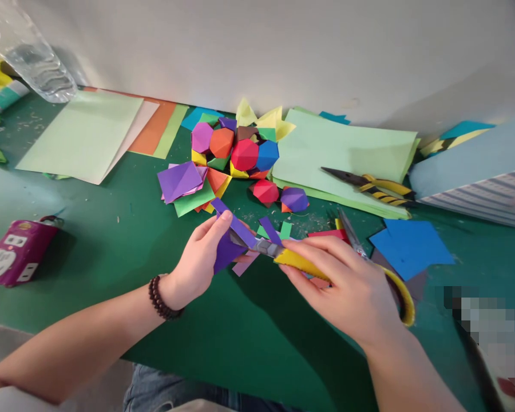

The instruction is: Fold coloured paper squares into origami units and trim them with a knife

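My left hand [197, 257] pinches a strip of purple paper [226, 249] between thumb and fingers. My right hand [339, 280] grips a yellow utility knife [300, 264], and its grey metal end [257, 246] lies against the purple paper. Just beyond that hand, a pair of scissors with a yellow loop handle [401, 297] rests partly hidden, its metal blades [349, 232] showing. Small purple and green paper strips [278, 229] lie under my hands. Both hands are above a green cutting mat [249, 332].
Beyond my hands sits a heap of coloured origami polyhedra [236, 149]. Pale green paper sheets [343, 154] hold black-and-yellow-handled pliers [369, 186]. Other paper sheets [79, 134], blue paper [409, 246], a plastic bottle [30, 51] and a pink power socket box [19, 252] surround them.
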{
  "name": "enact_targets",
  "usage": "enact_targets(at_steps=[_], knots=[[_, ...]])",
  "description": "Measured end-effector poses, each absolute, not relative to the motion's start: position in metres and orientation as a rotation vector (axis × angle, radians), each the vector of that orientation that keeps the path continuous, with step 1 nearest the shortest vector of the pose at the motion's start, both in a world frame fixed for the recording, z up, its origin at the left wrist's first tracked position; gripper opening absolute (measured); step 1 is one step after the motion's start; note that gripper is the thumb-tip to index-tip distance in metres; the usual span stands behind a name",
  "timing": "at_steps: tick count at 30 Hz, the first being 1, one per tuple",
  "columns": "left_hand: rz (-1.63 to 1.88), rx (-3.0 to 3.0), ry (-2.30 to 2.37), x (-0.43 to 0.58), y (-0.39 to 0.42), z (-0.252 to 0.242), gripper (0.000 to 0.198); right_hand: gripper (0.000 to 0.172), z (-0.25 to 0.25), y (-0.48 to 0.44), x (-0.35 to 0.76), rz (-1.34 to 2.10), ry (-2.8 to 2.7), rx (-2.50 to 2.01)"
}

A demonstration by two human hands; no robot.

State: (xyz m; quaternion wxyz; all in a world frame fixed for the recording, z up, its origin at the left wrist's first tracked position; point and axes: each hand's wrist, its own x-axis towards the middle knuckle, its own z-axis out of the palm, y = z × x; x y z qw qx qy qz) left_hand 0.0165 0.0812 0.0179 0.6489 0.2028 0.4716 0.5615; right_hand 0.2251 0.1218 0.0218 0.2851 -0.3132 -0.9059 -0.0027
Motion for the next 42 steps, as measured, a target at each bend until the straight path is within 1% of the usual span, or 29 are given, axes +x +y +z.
enact_targets(at_steps=[6,11,15,23,27,31,38,42], knots=[[1.188,0.546,1.085,0.020,0.076,0.015,0.043,0.022,0.018,0.120,0.222,-0.031,-2.389,-0.874],[1.203,0.558,1.107,0.026,0.072,0.011,0.036,0.027,0.017,0.115,0.216,-0.039,-2.362,-0.892],[1.177,0.504,1.075,0.027,0.071,0.008,0.033,0.027,0.017,0.113,0.213,-0.056,-2.347,-0.895],[1.197,0.596,1.144,0.025,0.073,0.014,0.024,0.026,0.016,0.111,0.212,-0.157,-2.343,-0.891],[1.228,0.564,1.170,0.023,0.075,0.014,0.029,0.026,0.016,0.112,0.212,-0.200,-2.356,-0.858],[1.176,0.581,1.208,0.020,0.076,0.011,0.028,0.025,0.015,0.114,0.213,-0.181,-2.355,-0.864],[1.129,0.640,1.241,0.019,0.075,0.012,0.029,0.029,0.017,0.117,0.219,-0.140,-2.338,-0.854],[1.109,0.654,1.243,0.020,0.075,0.016,0.030,0.027,0.020,0.119,0.220,-0.134,-2.345,-0.849]])
